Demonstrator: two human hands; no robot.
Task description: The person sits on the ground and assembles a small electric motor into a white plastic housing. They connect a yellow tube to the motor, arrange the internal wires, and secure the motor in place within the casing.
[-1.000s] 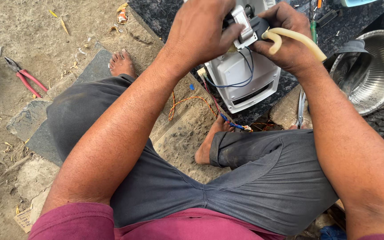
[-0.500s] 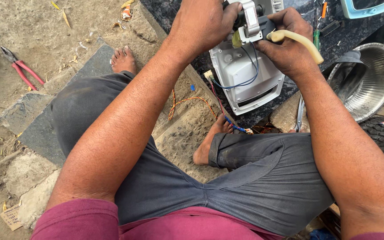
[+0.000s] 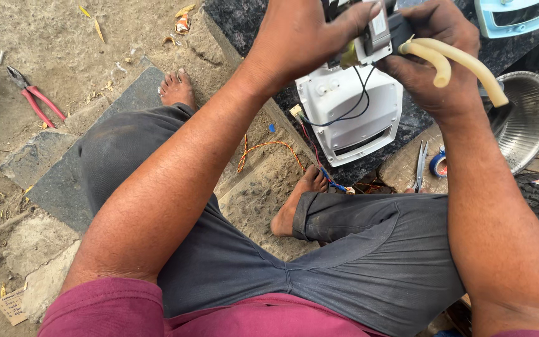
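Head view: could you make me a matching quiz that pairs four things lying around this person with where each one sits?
1. red-handled pliers
2. steel bowl
3. scissors
4. white plastic housing

a. on the dark stone slab, under the hands
b. far left, on the dirt
c. right edge
d. beside the roll of blue tape

Pairs: 1-b, 2-c, 3-d, 4-a

Sandy ground [image 3: 95, 37] lies open at left except pliers [image 3: 35, 100]; at right, bowl [image 3: 528, 122], scissors [image 3: 420, 165] and tape [image 3: 438, 165] crowd the slab [image 3: 244, 19].

White housing [image 3: 350, 115] on the slab [image 3: 244, 25], pliers [image 3: 35, 97] far left (on the ground), bowl [image 3: 528, 118] right.
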